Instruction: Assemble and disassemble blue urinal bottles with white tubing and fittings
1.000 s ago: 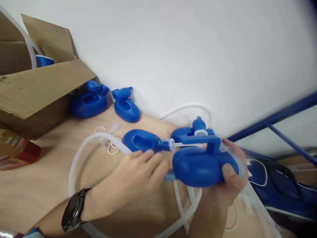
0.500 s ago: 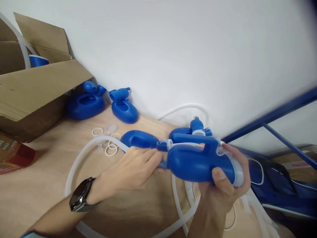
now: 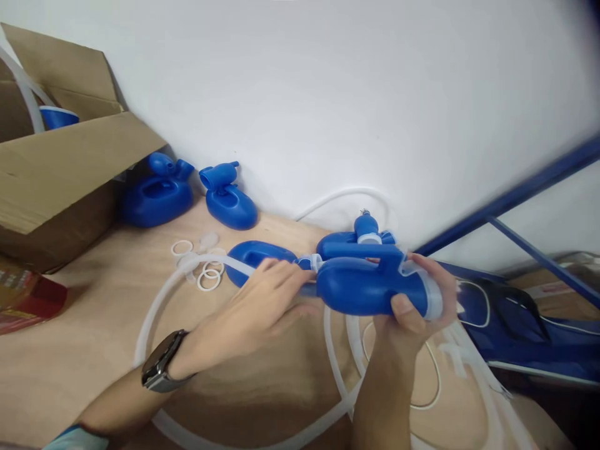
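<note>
My right hand (image 3: 412, 312) grips a blue plastic urinal (image 3: 360, 287), fingers round its wide end and thumb on its near side. The urinal lies sideways in the air, with a long handle on top and a white collar (image 3: 434, 299) at the right end. At its narrow left spout (image 3: 308, 289), my left hand (image 3: 269, 294) is closed round a translucent tube (image 3: 159, 306); the fingers partly hide the joint, so I cannot tell how tube and spout meet. From there the tube loops over the tabletop. A watch sits on my left wrist.
Behind lie several more blue urinals (image 3: 231, 206), near the wall. White rings (image 3: 209, 280) and clear caps (image 3: 209, 240) are scattered left of centre. An open cardboard box (image 3: 70, 162) stands at left, above a red box (image 3: 32, 300). A blue metal frame (image 3: 515, 200) and dark bag (image 3: 525, 319) are at right.
My right hand and the urinal have shifted slightly up and left in the view. My left hand stays at the spout, its fingers a little straighter. The whole view has moved slightly.
</note>
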The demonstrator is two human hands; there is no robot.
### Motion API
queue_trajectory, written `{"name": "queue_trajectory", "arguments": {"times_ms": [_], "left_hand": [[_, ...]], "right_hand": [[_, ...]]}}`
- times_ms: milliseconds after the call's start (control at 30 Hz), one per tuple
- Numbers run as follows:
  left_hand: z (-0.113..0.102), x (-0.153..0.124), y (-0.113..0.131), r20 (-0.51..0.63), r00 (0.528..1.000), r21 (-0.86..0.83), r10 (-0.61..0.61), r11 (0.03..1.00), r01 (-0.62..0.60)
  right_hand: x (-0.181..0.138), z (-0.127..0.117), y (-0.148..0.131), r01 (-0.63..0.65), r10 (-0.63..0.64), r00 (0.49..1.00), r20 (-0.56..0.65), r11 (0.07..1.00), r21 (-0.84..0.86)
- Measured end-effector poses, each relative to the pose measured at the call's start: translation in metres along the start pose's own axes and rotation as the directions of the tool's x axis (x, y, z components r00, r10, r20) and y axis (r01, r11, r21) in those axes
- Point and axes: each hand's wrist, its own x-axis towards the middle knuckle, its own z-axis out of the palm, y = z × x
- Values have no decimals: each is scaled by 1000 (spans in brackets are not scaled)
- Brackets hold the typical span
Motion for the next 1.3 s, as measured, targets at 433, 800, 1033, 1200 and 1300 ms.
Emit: {"name": "queue_trajectory", "arguments": {"times_ms": [433,800,1033,1200,1300], "left_hand": [[14,7,-24,118,897,-597,-426,691,407],[30,22,-38,7,911,-967,-412,229,112],[24,19,-34,222,935,-964,-278,78,253],[22,21,-52,358,880,-880,-313,203,430],[20,19,-56,401,872,-852,-282,237,468]], "right_hand": [[30,-8,-4,-10,121,857,-501,976,218],[26,4,-20,-4,145,887,-438,952,307],[31,-25,5,333,-265,848,-460,940,73],[42,-75,16,543,-539,839,79,839,-41],[45,-76,11,540,-539,832,132,841,29]]}}
